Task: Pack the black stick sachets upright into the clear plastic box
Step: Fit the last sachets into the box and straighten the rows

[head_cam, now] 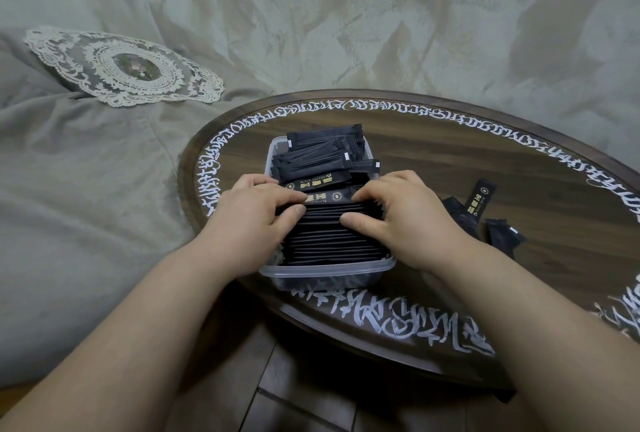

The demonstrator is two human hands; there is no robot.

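The clear plastic box (pixel 325 271) sits near the surface's (pixel 485 168) left edge. The left hand (pixel 254 220) and right hand (pixel 391 216) each grip an end of the upright row of sachets (pixel 329 237) inside it, fingers curled over the tops, thumbs pressing the near side.

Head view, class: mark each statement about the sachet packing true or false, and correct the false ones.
1. Both hands are on the sachets in the box. True: the left hand and right hand hold the upright row in the box.
2. The table is bare beside the box. False: loose sachets lie on the table, right of the box.
3. Every sachet in the box stands upright. False: those at the far end lie flat in a heap.
4. A lace doily lies on the grey cloth. True.
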